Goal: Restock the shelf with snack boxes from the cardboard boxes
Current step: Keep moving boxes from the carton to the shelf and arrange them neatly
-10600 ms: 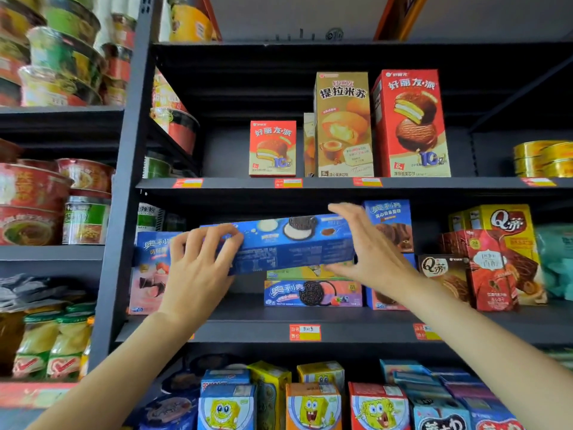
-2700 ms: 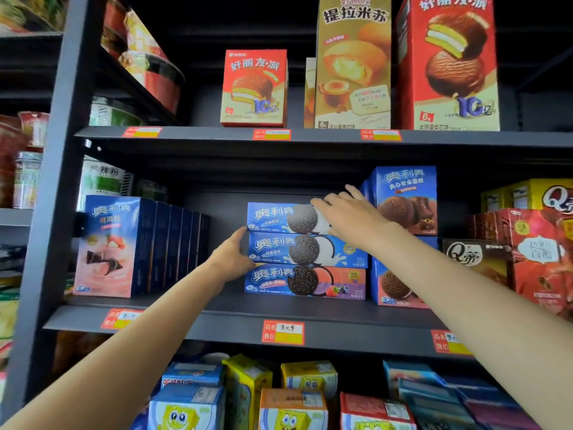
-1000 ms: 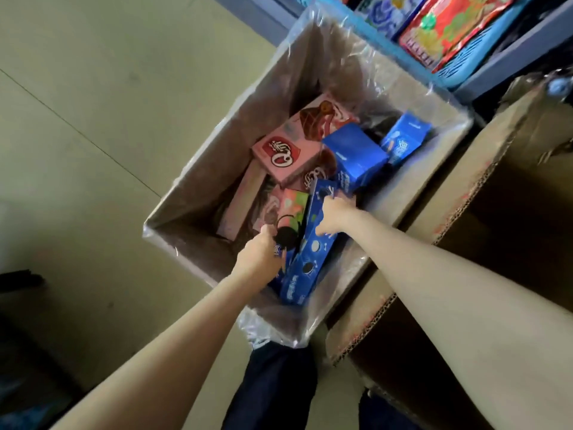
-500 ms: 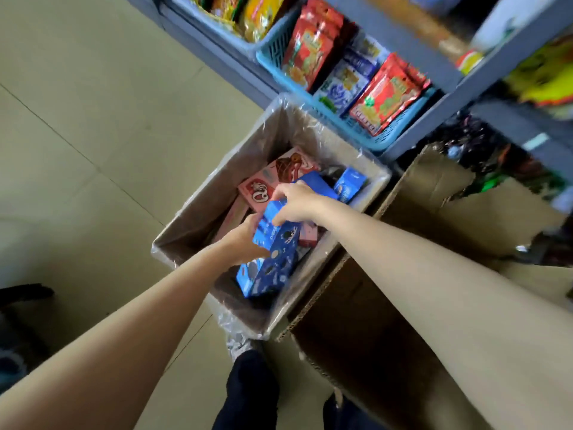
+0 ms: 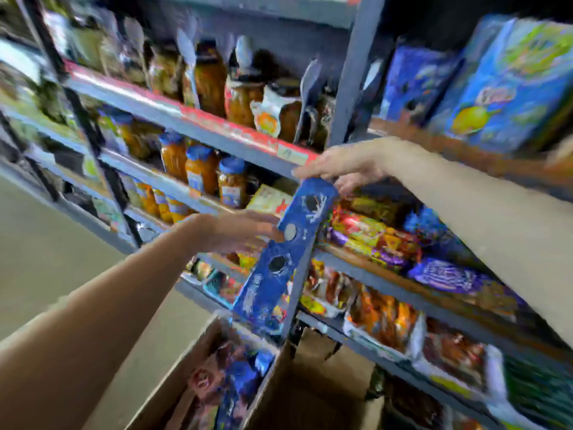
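We hold one long, flat blue cardboard cookie box in the middle of the frame, lifted clear above the open brown cardboard carton at the bottom centre, where more boxes lie. Its long axis runs steeply, from lower left up to upper right, the top end tilted toward the grey metal shelf. Our right hand sits at that upper end, fingers seemingly pinching the top edge, though blur hides the exact grip. Our left hand meets the box's left long edge near its middle, fingers fairly straight against it; we cannot tell whether they curl round. We judge the box must swing level before it can slide onto a shelf, the right hand leading because it is nearer the shelving.
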`<action>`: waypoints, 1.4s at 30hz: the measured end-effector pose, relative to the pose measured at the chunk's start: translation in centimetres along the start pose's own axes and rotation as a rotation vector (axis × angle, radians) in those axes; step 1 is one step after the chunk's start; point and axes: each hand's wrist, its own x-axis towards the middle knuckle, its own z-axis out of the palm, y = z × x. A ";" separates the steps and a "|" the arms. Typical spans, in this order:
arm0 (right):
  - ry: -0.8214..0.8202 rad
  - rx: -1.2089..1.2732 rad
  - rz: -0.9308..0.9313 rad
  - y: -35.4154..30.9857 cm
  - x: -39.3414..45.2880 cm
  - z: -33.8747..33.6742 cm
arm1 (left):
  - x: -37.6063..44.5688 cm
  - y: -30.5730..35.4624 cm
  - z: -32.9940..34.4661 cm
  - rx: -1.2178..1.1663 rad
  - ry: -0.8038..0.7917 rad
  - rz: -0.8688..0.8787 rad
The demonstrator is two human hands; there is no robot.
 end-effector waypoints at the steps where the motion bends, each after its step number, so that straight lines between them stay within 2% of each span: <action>1: 0.051 -0.014 -0.034 -1.7 -2.9 -1.3 | -1.0 2.9 -0.1 0.023 -0.006 0.053; 4: 0.259 -0.034 -0.177 -5.4 -11.1 -3.9 | -4.5 11.2 0.3 0.081 -0.042 0.154; 6: 0.375 0.024 -0.243 -6.4 -15.6 -5.5 | -6.2 16.3 1.2 0.169 -0.011 0.209; 11: 0.720 0.274 -0.232 -5.5 -25.2 -9.2 | -8.3 25.7 5.4 0.506 0.052 0.476; 14: 0.872 0.431 -0.251 -4.4 -30.7 -11.1 | -8.6 30.1 8.8 0.688 0.216 0.686; 17: 0.967 0.480 -0.285 -3.5 -35.2 -12.7 | -8.4 33.9 11.1 0.690 0.229 0.781; 19: 1.008 0.356 -0.268 -2.9 -37.4 -13.5 | -8.1 35.9 11.7 0.633 0.208 0.780; 20: 1.068 0.157 -0.195 -2.6 -38.2 -13.7 | -8.1 36.9 12.1 0.617 0.207 0.778; 23: 1.264 -0.639 0.041 -1.7 -39.7 -14.3 | -7.6 39.4 13.2 0.566 0.194 0.778; 25: 1.402 -1.003 0.014 -1.0 -40.4 -15.0 | -7.4 40.8 14.2 0.573 0.134 0.800; 28: 1.435 -1.269 -0.116 -0.1 -41.4 -17.3 | -7.2 42.9 15.7 0.612 0.062 0.810; 31: 1.473 -1.178 -0.172 0.5 -42.2 -20.0 | -5.8 45.8 16.2 0.617 0.242 0.898; 34: 1.558 -1.071 -0.169 1.4 -42.9 -22.7 | -4.3 47.9 15.8 0.435 0.401 0.983; 38: 1.621 -0.939 -0.175 3.4 -43.2 -25.4 | -2.4 48.2 15.4 0.080 0.243 0.867; 42: 1.663 -0.825 -0.250 4.4 -42.6 -27.2 | -0.2 48.7 15.7 -0.057 0.150 0.953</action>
